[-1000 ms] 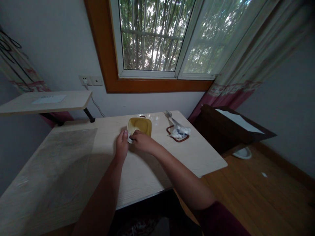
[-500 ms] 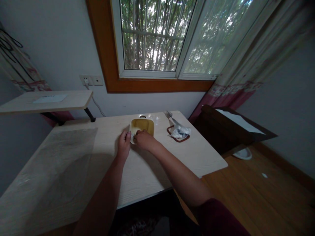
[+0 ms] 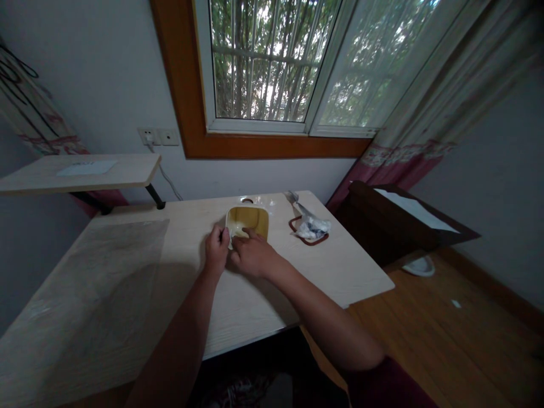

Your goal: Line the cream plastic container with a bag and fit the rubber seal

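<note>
A yellow square dish point(image 3: 249, 219) stands on the pale wooden table point(image 3: 127, 266) near its far edge. My left hand point(image 3: 216, 250) and my right hand point(image 3: 251, 254) meet at the dish's near left corner. Both are closed in a pinch on a small white thing point(image 3: 232, 234) that I cannot make out, held at the dish's rim. Something pale lies inside the dish. The fingertips of my right hand reach over the near rim.
A small brown tray point(image 3: 306, 233) with a crumpled white wrapper point(image 3: 312, 228) and a metal utensil point(image 3: 292, 198) sits right of the dish. A raised shelf point(image 3: 80, 170) stands at the left. A dark wooden piece of furniture point(image 3: 399, 218) stands right of the table.
Both hands have moved slightly nearer and to the right along the dish's near edge, still pinched together on the small white thing. The view has shifted a little.
</note>
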The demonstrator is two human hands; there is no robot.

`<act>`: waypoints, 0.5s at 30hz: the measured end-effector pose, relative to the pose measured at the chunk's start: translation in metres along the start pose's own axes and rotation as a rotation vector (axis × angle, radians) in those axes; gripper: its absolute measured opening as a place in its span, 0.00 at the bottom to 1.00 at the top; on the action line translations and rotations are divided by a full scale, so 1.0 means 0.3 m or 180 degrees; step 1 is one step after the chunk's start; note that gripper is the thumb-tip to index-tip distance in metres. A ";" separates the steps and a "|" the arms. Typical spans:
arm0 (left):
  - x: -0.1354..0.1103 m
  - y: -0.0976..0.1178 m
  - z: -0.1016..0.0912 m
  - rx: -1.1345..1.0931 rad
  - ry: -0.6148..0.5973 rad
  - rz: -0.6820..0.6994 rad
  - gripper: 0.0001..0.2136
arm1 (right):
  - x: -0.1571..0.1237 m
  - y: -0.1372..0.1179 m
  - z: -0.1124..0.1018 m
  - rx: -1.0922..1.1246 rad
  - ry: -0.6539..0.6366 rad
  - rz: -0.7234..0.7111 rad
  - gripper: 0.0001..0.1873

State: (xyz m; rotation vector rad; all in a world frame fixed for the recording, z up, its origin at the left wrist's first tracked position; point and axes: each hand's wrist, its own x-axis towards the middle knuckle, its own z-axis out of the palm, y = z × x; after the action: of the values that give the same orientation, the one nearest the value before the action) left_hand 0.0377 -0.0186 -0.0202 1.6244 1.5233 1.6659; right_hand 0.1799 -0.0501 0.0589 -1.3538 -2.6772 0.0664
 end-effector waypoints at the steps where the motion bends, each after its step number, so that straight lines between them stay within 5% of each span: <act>1: -0.001 0.002 0.000 0.0039 0.0003 0.0007 0.10 | -0.016 -0.003 -0.002 0.0048 0.0047 -0.0022 0.25; 15: 0.008 -0.007 -0.015 0.0439 0.0262 0.0157 0.11 | -0.035 0.022 0.020 -0.0280 0.0102 -0.0255 0.16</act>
State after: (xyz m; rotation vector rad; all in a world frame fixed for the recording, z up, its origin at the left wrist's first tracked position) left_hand 0.0323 -0.0177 -0.0198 1.6943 1.6848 1.7064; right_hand 0.1905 -0.0546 0.0512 -1.2581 -2.7338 -0.0819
